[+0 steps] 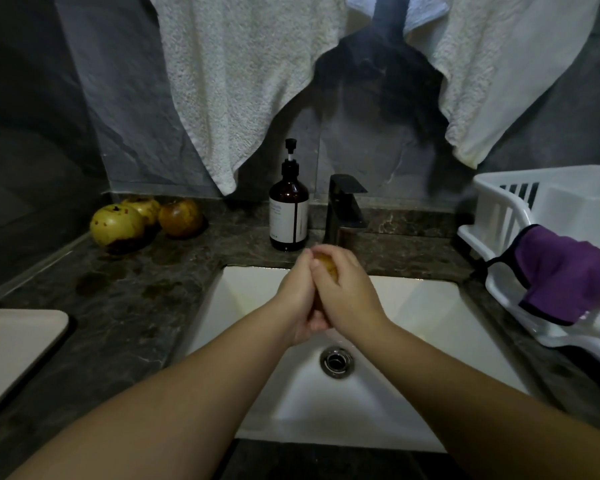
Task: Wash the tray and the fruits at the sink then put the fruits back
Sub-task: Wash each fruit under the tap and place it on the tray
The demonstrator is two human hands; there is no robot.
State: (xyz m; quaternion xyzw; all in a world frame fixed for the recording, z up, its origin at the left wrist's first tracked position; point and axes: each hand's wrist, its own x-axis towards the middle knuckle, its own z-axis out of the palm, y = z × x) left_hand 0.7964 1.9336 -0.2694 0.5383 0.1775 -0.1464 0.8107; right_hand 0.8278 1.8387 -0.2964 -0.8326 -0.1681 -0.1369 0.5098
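A yellow-brown fruit (326,265) sits above the white sink (413,306); three blemished fruits (142,220) lie on the counter.

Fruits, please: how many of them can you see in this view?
4. Three fruits sit on the counter left of the sink: a front one, one behind it, and a browner one. The fourth is held between both hands over the sink, mostly hidden.

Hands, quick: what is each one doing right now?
Left hand: curled round the fruit over the sink.
Right hand: curled round the same fruit from the other side.
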